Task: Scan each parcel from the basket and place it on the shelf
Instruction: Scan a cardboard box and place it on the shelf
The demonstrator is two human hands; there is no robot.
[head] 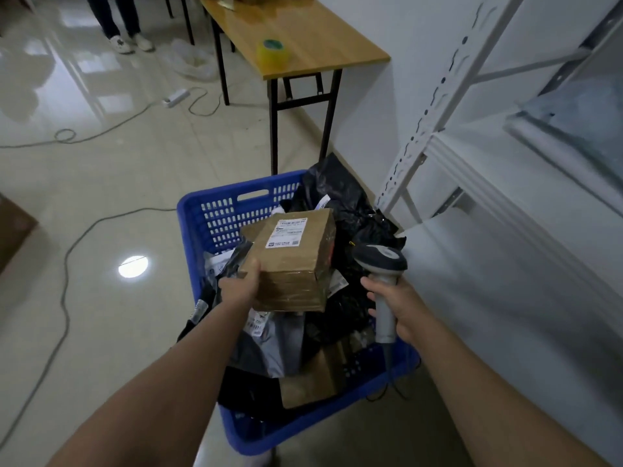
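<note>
basket (215,210) still piled w/ parcels, shelf (478,251) looks bare. left hand (237,288) grips box (293,261) above the pile, right hand (401,310) wraps scanner (382,264); scan probably not done yet.

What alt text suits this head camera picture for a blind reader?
A person's left hand holds a taped brown cardboard box above a blue plastic basket of black bagged parcels, while the right hand grips a grey handheld scanner beside white metal shelving.
</note>
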